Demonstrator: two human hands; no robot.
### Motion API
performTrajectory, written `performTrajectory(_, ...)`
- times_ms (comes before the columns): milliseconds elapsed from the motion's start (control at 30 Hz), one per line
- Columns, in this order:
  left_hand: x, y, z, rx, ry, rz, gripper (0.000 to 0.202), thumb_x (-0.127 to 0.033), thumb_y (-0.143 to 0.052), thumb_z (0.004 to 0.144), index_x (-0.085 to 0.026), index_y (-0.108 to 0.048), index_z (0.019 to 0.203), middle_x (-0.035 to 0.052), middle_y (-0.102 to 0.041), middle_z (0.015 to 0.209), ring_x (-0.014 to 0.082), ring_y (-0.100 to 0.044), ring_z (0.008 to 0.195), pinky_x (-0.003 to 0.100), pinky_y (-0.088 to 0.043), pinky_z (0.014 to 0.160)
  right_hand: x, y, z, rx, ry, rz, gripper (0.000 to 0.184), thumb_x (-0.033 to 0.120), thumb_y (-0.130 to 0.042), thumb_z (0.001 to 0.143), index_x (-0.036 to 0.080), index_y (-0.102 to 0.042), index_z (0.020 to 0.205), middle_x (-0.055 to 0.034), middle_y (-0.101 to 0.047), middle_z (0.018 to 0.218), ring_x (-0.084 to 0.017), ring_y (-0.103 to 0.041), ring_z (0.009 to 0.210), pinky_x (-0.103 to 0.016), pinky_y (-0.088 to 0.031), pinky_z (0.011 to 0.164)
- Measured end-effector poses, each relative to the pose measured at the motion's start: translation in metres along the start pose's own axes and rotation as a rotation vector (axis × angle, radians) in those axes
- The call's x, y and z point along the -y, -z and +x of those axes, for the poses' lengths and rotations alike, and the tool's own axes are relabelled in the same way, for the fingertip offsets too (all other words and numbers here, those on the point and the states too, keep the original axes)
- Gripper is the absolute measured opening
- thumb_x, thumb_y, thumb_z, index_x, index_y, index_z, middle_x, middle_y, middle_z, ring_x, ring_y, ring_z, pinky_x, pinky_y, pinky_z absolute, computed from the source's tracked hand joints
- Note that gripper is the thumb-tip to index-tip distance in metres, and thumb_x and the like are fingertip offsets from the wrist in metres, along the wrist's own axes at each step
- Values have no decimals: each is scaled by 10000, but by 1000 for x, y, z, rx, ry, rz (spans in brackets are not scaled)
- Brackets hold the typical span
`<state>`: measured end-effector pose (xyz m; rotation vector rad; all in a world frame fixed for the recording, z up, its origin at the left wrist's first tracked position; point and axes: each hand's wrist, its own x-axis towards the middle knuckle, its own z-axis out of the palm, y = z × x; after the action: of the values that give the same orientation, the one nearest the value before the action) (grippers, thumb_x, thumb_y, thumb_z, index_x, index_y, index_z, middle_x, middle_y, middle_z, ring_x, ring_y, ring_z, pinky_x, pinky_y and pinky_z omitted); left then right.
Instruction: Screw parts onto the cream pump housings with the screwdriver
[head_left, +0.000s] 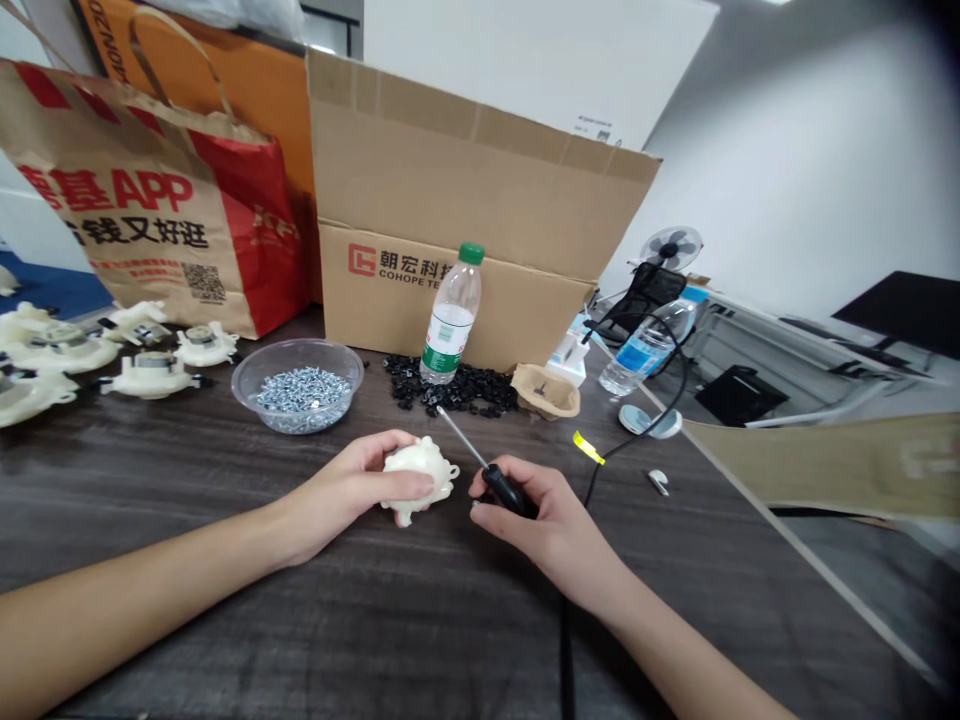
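In your left hand, closed around it, is the plastic part, right of the bowl and nearer you; your right hand grips the screwdriver. The part seems light, stiff: hold its round middle.

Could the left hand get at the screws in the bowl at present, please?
Probably not freely: the screws lie in an open bowl nearby, but the left hand grips the white part.

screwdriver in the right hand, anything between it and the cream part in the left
Nothing visible: only an open gap separates the screwdriver in the right hand from the cream part held in the left hand.
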<state>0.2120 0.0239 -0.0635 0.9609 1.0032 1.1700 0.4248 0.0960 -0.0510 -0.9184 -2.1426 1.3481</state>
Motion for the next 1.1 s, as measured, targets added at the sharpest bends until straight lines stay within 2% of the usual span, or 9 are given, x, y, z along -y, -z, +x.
performTrajectory(233, -4, 2, -1, 74, 59, -43, 399, -268, -731, 751, -163, -524, 1075, 52, -616, 960, 163, -576, 836, 280, -468, 714, 0, 0, 0, -17, 6, -26, 113, 297, -684, 786, 206, -619, 807, 62, -503, 676, -108, -418, 642, -236, -330, 606)
performTrajectory(400, -1, 6, 1, 98, 104, 81, 510, -163, -808, 645, -180, -509, 1058, 31, -624, 897, 125, -543, 709, 222, -431, 575, 0, -2, 1, -51, -3, -4, 165, 283, -736, 737, 209, -608, 811, 63, -542, 709, -107, -445, 661, -232, -347, 622)
performTrajectory(600, 0, 9, 2, 98, 125, 112, 608, -69, -825, 588, -196, -499, 1086, -8, -630, 889, 95, -543, 738, 186, -425, 639, -1, -4, 1, -77, -19, 3, 167, 299, -776, 693, 211, -660, 776, 68, -558, 651, -105, -451, 614, -235, -346, 595)
performTrajectory(767, 1, 8, 2, 111, 103, 146, 623, -90, -844, 580, -193, -515, 1099, -25, -617, 856, 90, -534, 718, 181, -411, 613, 0, -5, 0, -55, 0, 15, 139, 287, -772, 699, 223, -700, 799, 53, -637, 712, -124, -526, 686, -239, -393, 661)
performTrajectory(933, 1, 7, 3, 150, 69, 242, 666, -162, -838, 622, -179, -542, 1218, 39, -633, 972, 130, -561, 781, 235, -453, 667, 0, -4, 0, -68, 3, 4, 128, 252, -762, 703, 230, -688, 803, 67, -626, 705, -112, -519, 672, -230, -391, 647)
performTrajectory(1100, 2, 6, 2, 144, 74, 247, 687, -191, -846, 617, -175, -533, 1228, 48, -634, 958, 131, -562, 745, 236, -461, 626, 0, -4, 0, -49, 2, 7, 120, 300, -750, 727, 225, -680, 790, 68, -598, 670, -107, -489, 635, -230, -369, 605)
